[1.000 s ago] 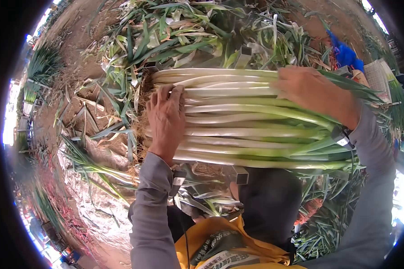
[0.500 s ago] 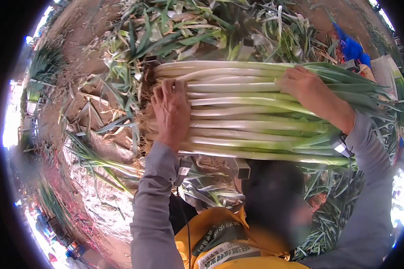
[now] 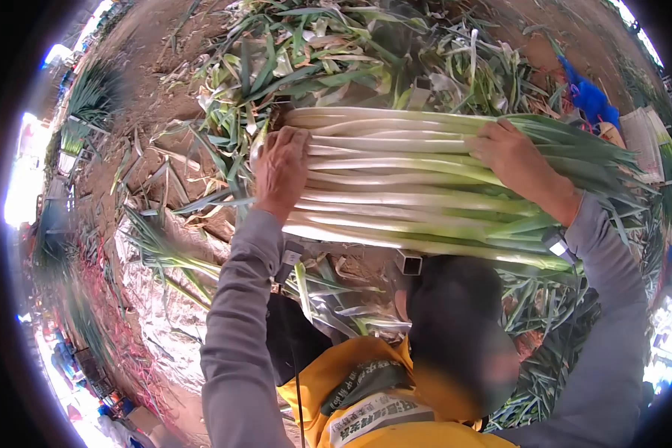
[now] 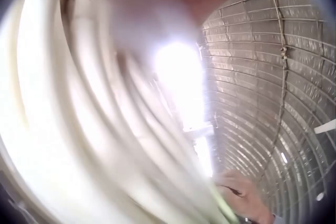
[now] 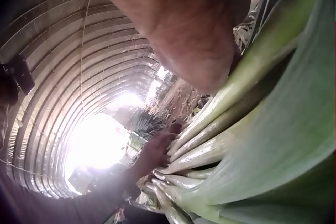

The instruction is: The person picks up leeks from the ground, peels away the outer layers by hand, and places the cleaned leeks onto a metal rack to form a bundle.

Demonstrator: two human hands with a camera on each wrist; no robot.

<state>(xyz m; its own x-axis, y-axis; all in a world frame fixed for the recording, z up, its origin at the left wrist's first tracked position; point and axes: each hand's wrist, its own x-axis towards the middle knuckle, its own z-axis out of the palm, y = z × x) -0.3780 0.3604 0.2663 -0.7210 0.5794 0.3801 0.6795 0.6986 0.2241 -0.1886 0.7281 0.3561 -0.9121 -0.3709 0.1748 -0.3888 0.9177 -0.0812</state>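
A wide layer of leeks (image 3: pixel 396 160) lies side by side, white ends to the left and green leaves to the right. At the white ends, the left hand (image 3: pixel 282 170) has its fingers bent over the stalks, covering part of the root ends. The right hand (image 3: pixel 517 160) curls its fingers onto the stalks where white turns green. In the left wrist view, blurred white stalks (image 4: pixel 100 108) run below the near hand, with the right hand (image 4: pixel 242 195) at their far end. Green stalks (image 5: pixel 231 95) pass under the right hand (image 5: pixel 184 29) in the right wrist view; its fingertips are hidden.
Loose leaves and trimmings (image 3: pixel 313 56) cover the ground beyond the leeks. Square metal tube ends (image 3: pixel 409 263) stick out at the near side. A blue bundle (image 3: pixel 593 101) lies at the upper right, and a plastic sheet (image 3: pixel 157 299) at the lower left. Another person's dark-covered head (image 3: pixel 455 306) is close by.
The left hand has gone from lying on the white stalks to their root ends, its fingers more bent. The right hand's blur is gone, and it lies a little lower on the stalks.
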